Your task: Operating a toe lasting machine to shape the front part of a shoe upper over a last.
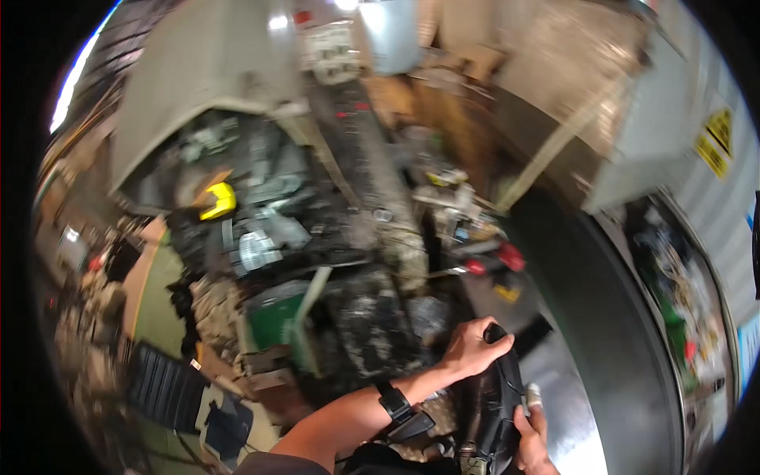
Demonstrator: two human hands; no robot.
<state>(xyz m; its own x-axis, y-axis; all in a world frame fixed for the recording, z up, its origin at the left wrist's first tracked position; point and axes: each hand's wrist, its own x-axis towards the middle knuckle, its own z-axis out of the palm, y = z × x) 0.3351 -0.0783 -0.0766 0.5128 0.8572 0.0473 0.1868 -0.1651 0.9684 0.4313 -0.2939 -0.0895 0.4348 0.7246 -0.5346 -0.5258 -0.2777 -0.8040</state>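
The picture is blurred by motion. My left hand (473, 348) is closed over the top of a black bag-like object (495, 404) low in the middle of the view. A black band (393, 402) sits on that wrist. My right hand (534, 442) grips the same black object from below right, with a small pale piece (532, 393) just above its fingers. Both hands are over a shiny metal surface (566, 396).
A large grimy machine (317, 237) with a yellow part (218, 202) and a green panel (277, 317) fills the centre. Red-handled tools (499, 257) lie behind the hands. A wide black curved rim (602, 301) runs right. Yellow signs (716, 142) hang far right; a black ribbed mat (162, 388) lies lower left.
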